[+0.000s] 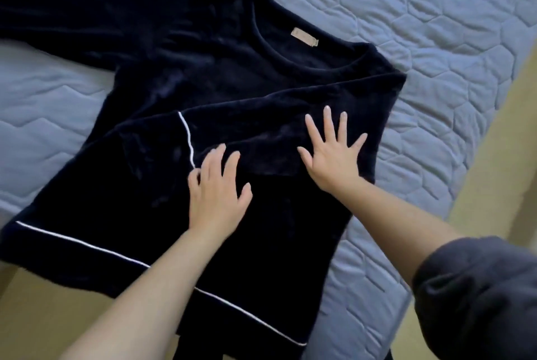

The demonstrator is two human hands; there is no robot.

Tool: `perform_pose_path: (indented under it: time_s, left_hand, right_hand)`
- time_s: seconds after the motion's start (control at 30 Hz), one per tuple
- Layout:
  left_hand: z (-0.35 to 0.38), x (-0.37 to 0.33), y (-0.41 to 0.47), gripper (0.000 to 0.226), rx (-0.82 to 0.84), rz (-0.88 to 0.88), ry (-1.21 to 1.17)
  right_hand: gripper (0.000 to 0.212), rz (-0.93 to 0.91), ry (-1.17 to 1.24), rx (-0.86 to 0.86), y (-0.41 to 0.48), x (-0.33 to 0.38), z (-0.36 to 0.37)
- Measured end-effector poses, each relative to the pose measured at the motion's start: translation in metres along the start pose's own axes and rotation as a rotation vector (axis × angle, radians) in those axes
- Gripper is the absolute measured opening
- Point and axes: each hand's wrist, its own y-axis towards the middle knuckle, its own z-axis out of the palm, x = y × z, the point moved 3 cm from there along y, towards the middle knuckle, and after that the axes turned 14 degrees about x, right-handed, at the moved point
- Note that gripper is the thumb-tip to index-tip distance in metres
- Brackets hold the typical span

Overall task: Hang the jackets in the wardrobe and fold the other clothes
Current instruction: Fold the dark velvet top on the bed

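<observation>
Trouble could come from the soft cloth. The dark top (203, 74) lies flat on the blue bed (436, 25), in the middle of the picture. One sleeve (255, 118) is folded across its front. If the hands slide while they press, that sleeve may slip crooked and the fold would turn out lumpy. The bottom edge with the white line (87, 243), at the lower left, seems to reach past the side of the bed, so a hard tug might pull the top off. The other sleeve (58, 10) stretches toward the upper left and is not folded yet.

The left hand (216, 199) is open, fingers loosely spread, resting on the top near the folded sleeve's cuff. The right hand (334, 159) is open wide, palm down, pressing on the folded sleeve. Neither hand grips anything.
</observation>
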Motion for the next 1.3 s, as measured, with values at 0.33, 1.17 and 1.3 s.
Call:
perform_pose_path:
  time_s: [0.33,1.17,1.3]
  left_hand:
    - [-0.018,0.175,-0.003,0.062,0.042,0.353,0.621]
    - [-0.099,0.232,0.042,0.034,0.204,-0.501,-0.287]
    - [-0.099,0.268,0.041,0.038,0.366,-0.420,-0.368]
  right_hand:
    - [0.073,0.007,-0.082,0.019,-0.045,0.099,0.051]
    - [0.063,-0.149,0.016,0.210,-0.060,0.211,0.013]
    - [0.057,-0.219,0.092,0.126,-0.042,0.249,-0.024]
